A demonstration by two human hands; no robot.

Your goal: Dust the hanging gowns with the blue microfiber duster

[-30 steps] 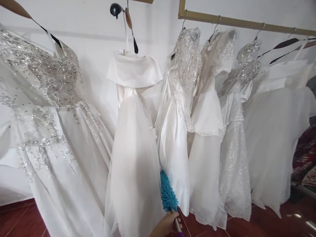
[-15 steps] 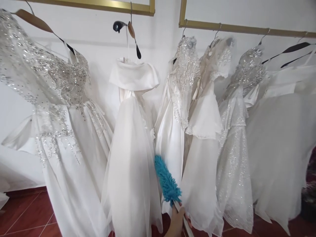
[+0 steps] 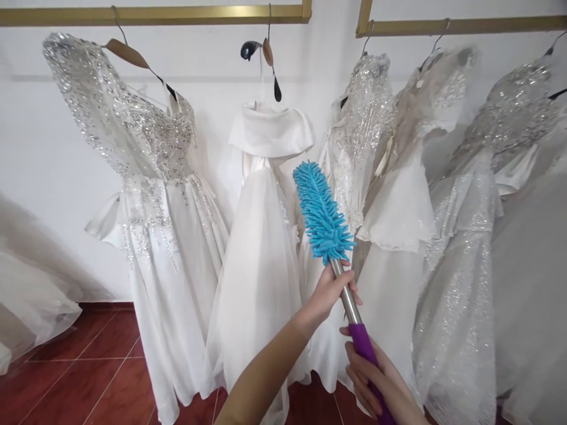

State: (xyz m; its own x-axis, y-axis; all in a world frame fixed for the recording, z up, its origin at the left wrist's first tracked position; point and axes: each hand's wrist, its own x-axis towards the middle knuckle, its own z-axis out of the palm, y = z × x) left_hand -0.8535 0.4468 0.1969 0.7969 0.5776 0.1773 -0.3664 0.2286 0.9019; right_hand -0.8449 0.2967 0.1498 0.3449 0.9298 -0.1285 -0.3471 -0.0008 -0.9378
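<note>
The duster [image 3: 323, 213] stands tilted up before the plain gown [image 3: 261, 236], my left hand [image 3: 330, 292] closed on its steel shaft for aim and my right hand [image 3: 376, 378] wrapped round the purple grip for leverage

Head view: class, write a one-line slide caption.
Both hands, left hand and right hand, hold a blue duster before white gowns hanging on gold rails.

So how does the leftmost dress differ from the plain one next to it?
The leftmost dress has a bodice thick with silver beads; the plain dress has none, only a smooth folded collar. The leftmost dress hangs tilted on a wooden hanger; the plain dress hangs straight. Both are white, floor-length, on the gold rail.
</note>
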